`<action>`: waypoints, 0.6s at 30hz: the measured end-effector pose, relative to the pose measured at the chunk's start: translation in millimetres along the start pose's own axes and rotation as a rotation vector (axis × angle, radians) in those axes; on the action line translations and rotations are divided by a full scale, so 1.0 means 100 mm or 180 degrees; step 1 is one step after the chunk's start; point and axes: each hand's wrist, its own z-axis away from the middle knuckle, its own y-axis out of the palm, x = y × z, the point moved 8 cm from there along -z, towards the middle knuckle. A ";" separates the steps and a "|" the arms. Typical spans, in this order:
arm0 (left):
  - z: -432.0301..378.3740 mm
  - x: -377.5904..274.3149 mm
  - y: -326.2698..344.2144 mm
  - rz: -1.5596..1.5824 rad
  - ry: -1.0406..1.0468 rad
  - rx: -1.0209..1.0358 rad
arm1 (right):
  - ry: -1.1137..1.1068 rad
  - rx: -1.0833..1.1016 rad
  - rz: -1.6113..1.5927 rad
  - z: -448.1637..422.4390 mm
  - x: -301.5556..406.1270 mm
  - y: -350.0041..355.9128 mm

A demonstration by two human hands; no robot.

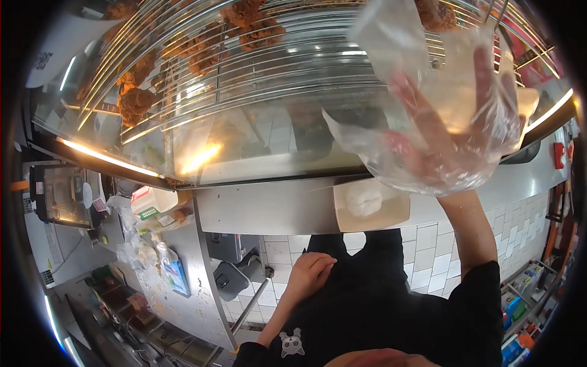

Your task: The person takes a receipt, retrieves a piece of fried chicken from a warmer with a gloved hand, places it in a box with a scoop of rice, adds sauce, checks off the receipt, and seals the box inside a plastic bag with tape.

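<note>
My right hand [449, 124] is raised at the right side of a glass display case, fingers spread. A loose clear plastic cover [394, 151], which looks like a disposable glove, surrounds it, with baggy ends standing off the fingers. No food is in its grasp. Just beyond the fingertips lies a piece of fried chicken [435, 16] on a wire rack [293, 75]. Lower down, my left hand [314, 270] rests bare by my waist, fingers curled together, nothing seen in it. On the steel counter edge before me sits an open paper box [344, 215] with a white folded item [364, 200] inside.
More fried chicken [137, 105] lies on the rack's left. A lit strip [110, 158] edges the case. On the left, a steel worktable [202, 293] bears plastic bags [133, 243], a blue packet [176, 277] and a white carton [153, 200]. Dark bins [229, 280] stand beneath.
</note>
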 end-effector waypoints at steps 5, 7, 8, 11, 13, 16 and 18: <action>-0.01 0.03 -0.03 -0.0098 -0.0011 -0.0032 | 0.0083 -0.0202 -0.0358 0.12 -0.16 -0.18; 0.02 0.04 -0.04 -0.0074 -0.0082 -0.0104 | 0.0136 -0.0553 -0.1034 0.31 -0.34 -0.38; 0.03 0.05 -0.03 -0.0073 -0.0091 -0.0082 | 0.0126 -0.0764 -0.1442 0.43 -0.41 -0.43; 0.05 0.08 0.00 -0.0058 -0.0072 0.0037 | -0.0075 -0.1158 -0.2223 0.61 -0.37 -0.41; 0.08 0.10 0.00 -0.0084 -0.0050 0.0001 | -0.0178 -0.1163 -0.2405 0.60 -0.22 -0.23; 0.10 0.09 -0.03 -0.0124 -0.0073 -0.0074 | -0.0327 -0.0963 -0.2397 0.69 0.02 0.04; 0.13 0.10 -0.02 -0.0061 -0.0064 -0.0116 | -0.0407 -0.0788 -0.2365 0.80 0.14 0.15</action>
